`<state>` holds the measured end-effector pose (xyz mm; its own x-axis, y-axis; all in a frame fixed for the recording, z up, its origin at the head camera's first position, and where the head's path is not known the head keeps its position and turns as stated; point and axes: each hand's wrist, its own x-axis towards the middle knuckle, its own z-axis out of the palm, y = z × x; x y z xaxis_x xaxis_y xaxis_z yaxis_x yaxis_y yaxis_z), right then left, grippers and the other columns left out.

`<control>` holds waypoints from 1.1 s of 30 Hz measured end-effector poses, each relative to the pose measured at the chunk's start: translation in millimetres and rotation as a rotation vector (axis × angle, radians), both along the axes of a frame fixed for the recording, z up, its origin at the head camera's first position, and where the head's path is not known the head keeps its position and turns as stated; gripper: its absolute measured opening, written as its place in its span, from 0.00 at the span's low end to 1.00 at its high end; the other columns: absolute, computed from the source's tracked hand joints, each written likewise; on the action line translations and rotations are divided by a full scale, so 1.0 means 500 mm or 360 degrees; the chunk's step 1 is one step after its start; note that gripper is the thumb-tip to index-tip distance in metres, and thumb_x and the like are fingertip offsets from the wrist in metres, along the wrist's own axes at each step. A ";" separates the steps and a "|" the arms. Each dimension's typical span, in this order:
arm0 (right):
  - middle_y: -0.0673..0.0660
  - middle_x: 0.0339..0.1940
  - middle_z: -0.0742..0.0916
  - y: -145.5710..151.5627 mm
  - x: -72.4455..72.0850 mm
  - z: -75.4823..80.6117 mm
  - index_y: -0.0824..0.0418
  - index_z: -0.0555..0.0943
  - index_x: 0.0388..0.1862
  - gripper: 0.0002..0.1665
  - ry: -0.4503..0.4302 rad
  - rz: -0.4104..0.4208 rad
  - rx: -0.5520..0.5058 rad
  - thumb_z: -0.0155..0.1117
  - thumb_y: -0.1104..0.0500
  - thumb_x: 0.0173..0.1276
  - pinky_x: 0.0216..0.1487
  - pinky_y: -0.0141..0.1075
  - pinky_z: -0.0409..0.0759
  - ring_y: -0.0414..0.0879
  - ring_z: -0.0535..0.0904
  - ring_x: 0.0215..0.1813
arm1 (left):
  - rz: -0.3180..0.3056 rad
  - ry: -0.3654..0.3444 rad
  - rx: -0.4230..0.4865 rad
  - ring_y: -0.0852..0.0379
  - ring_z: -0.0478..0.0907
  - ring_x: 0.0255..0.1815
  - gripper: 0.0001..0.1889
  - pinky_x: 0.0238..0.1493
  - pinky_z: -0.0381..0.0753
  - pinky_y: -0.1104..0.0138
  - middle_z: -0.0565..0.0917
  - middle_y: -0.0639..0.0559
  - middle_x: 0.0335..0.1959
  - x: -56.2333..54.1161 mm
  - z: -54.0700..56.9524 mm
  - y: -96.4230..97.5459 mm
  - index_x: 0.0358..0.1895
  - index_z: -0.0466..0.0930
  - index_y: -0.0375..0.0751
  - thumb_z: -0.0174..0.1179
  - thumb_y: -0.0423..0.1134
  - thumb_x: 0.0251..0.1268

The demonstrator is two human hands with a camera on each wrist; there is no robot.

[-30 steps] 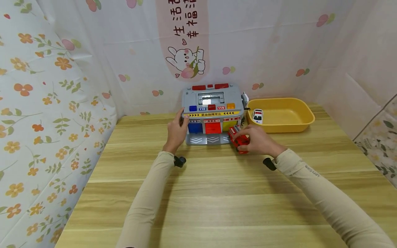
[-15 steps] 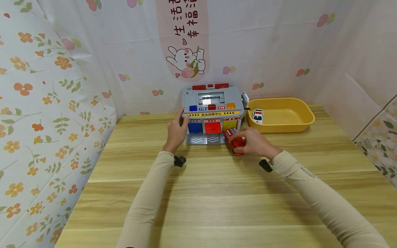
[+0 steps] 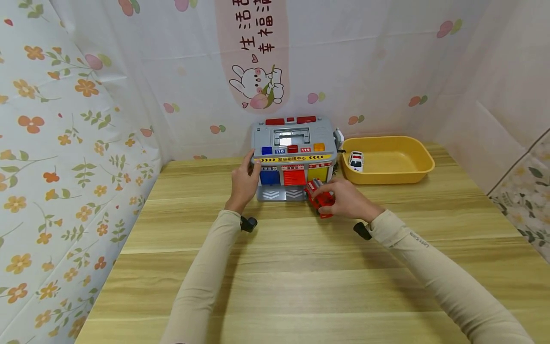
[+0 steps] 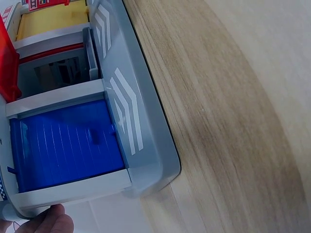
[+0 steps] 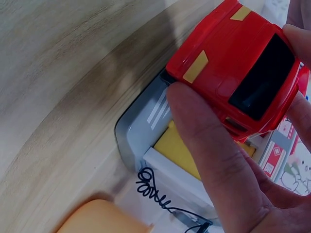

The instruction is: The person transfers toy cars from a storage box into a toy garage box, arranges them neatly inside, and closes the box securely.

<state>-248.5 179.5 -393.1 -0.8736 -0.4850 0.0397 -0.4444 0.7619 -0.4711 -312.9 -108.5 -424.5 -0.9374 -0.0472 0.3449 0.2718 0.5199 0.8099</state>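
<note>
My right hand [image 3: 350, 199] grips a red toy fire truck [image 3: 319, 201] between thumb and fingers. The truck is angled at the front right of a grey toy rescue-station garage [image 3: 263, 131], its far end over the ramp [image 3: 271, 195]. In the right wrist view its red body [image 5: 214, 73] and dark window show close up. My left hand [image 3: 244, 187] holds the garage's left front corner, fingertips [image 4: 57, 221] at the side wall in the left wrist view. The blue door [image 4: 68, 145] is down; the middle red door [image 4: 7, 63] is raised, showing its bay. The yellow door [image 3: 317, 175] is down.
A yellow tub [image 3: 388, 177] stands right of the garage, holding a white toy police car [image 3: 356, 161] at its left end. A black coiled cord [image 5: 150, 187] hangs at the garage's right side. Patterned cloth [image 3: 185, 95] rises behind the wooden table [image 3: 292, 286].
My right hand has moved left with the fire truck, along the garage's front toward the red door. The left hand keeps its place at the garage's corner.
</note>
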 end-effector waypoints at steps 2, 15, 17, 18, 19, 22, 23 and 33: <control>0.68 0.58 0.82 -0.003 0.002 0.000 0.52 0.88 0.52 0.21 -0.0003 0.0002 0.0006 0.76 0.56 0.58 0.51 0.49 0.83 0.60 0.74 0.57 | 0.0002 0.0007 -0.0001 0.47 0.84 0.57 0.26 0.63 0.80 0.55 0.86 0.38 0.51 0.001 0.000 0.000 0.75 0.66 0.46 0.47 0.48 0.79; 0.69 0.63 0.80 -0.033 0.008 -0.010 0.50 0.88 0.53 0.21 -0.0028 -0.0001 0.0012 0.76 0.55 0.59 0.58 0.54 0.78 0.62 0.74 0.60 | -0.0009 0.0006 -0.0017 0.48 0.83 0.51 0.27 0.61 0.82 0.55 0.87 0.39 0.48 -0.003 -0.007 -0.003 0.76 0.65 0.46 0.47 0.49 0.79; 0.69 0.63 0.80 -0.038 0.009 -0.011 0.50 0.87 0.53 0.21 -0.0031 -0.0006 0.0014 0.76 0.55 0.59 0.59 0.54 0.79 0.62 0.74 0.60 | -0.0007 0.0016 -0.0022 0.48 0.83 0.49 0.27 0.59 0.83 0.55 0.87 0.39 0.47 -0.003 -0.007 -0.003 0.76 0.65 0.45 0.47 0.48 0.79; 0.68 0.62 0.80 -0.040 0.009 -0.011 0.50 0.87 0.53 0.21 -0.0028 -0.0008 0.0014 0.76 0.55 0.59 0.58 0.54 0.80 0.61 0.74 0.60 | -0.0005 0.0023 -0.0025 0.49 0.83 0.47 0.27 0.57 0.83 0.55 0.87 0.39 0.46 -0.004 -0.007 -0.003 0.76 0.65 0.45 0.47 0.48 0.79; 0.68 0.62 0.80 -0.043 0.009 -0.010 0.50 0.87 0.53 0.21 -0.0025 -0.0009 0.0014 0.76 0.55 0.59 0.57 0.54 0.80 0.61 0.74 0.60 | -0.0005 0.0029 -0.0028 0.49 0.82 0.45 0.27 0.55 0.83 0.56 0.87 0.40 0.44 -0.004 -0.007 -0.003 0.76 0.65 0.45 0.47 0.48 0.79; 0.68 0.60 0.80 -0.049 0.010 -0.010 0.50 0.87 0.54 0.21 -0.0004 -0.0004 0.0013 0.76 0.55 0.60 0.56 0.53 0.81 0.60 0.74 0.58 | -0.0005 0.0044 -0.0033 0.50 0.79 0.40 0.26 0.50 0.82 0.57 0.86 0.40 0.41 -0.004 -0.006 -0.003 0.75 0.65 0.44 0.47 0.47 0.79; 0.67 0.60 0.81 -0.052 0.009 -0.010 0.50 0.87 0.54 0.21 0.0001 -0.0004 0.0010 0.76 0.54 0.59 0.55 0.53 0.81 0.60 0.74 0.58 | -0.0006 0.0044 -0.0032 0.50 0.79 0.40 0.26 0.49 0.82 0.57 0.86 0.40 0.41 -0.004 -0.005 -0.003 0.75 0.65 0.44 0.47 0.47 0.79; 0.66 0.57 0.82 -0.070 0.012 -0.022 0.53 0.87 0.53 0.21 0.0099 0.0013 -0.0003 0.77 0.55 0.59 0.57 0.53 0.78 0.58 0.74 0.58 | -0.0002 0.0066 -0.0045 0.50 0.80 0.38 0.26 0.47 0.81 0.58 0.86 0.39 0.39 -0.002 -0.003 -0.001 0.75 0.66 0.45 0.47 0.48 0.79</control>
<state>-242.3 144.6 -404.3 -0.8655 -0.4920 0.0946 -0.4791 0.7574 -0.4436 -313.9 -108.8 -426.0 -0.9223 -0.0360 0.3849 0.3056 0.5420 0.7828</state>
